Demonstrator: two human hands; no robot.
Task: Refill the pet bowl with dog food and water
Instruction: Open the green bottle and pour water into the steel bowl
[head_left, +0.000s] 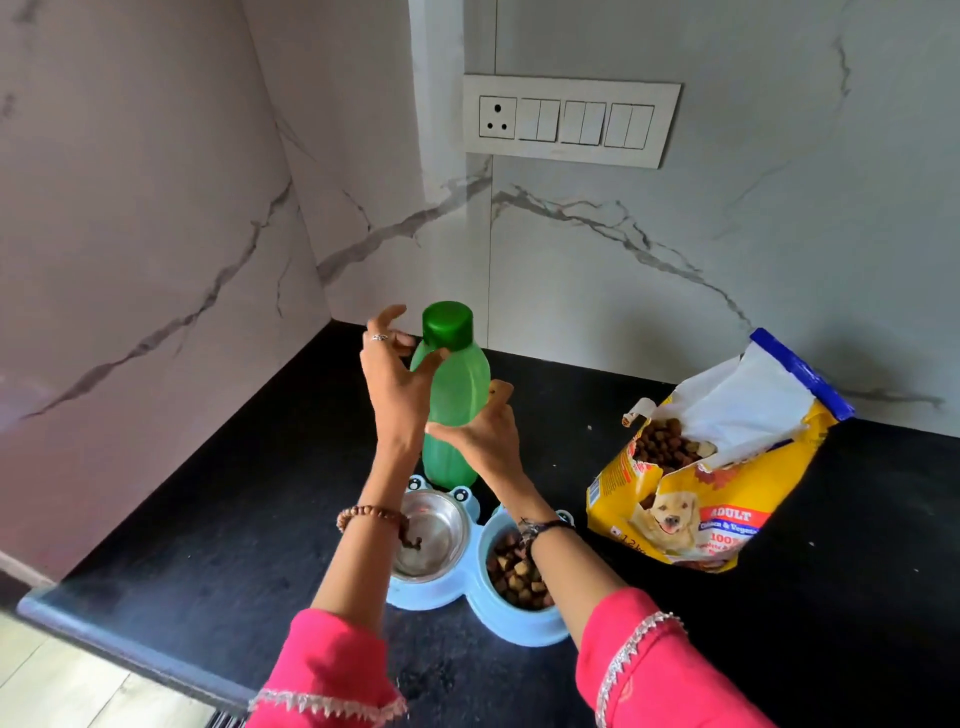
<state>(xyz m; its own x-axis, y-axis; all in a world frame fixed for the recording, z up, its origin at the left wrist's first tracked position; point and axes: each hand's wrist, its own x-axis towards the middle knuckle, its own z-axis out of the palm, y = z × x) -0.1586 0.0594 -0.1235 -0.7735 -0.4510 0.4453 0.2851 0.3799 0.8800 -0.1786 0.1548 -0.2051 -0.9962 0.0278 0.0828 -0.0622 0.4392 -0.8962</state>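
Note:
A green water bottle (457, 395) with a dark green cap (448, 325) stands upright on the black counter, just behind a blue double pet bowl (441, 597). My right hand (483, 436) grips the bottle's body. My left hand (397, 374) hovers at the bottle's neck with fingers spread, the thumb touching just below the cap. The bowl's left steel cup (434, 525) holds no food; whether it holds water I cannot tell. The right cup (514, 571) holds brown kibble. An open yellow dog food bag (711, 478) lies to the right.
The black counter (208, 545) meets marble walls in a corner behind the bottle. A switch panel with a socket (569, 119) is on the back wall. The counter's front-left edge (130, 654) drops to a pale floor.

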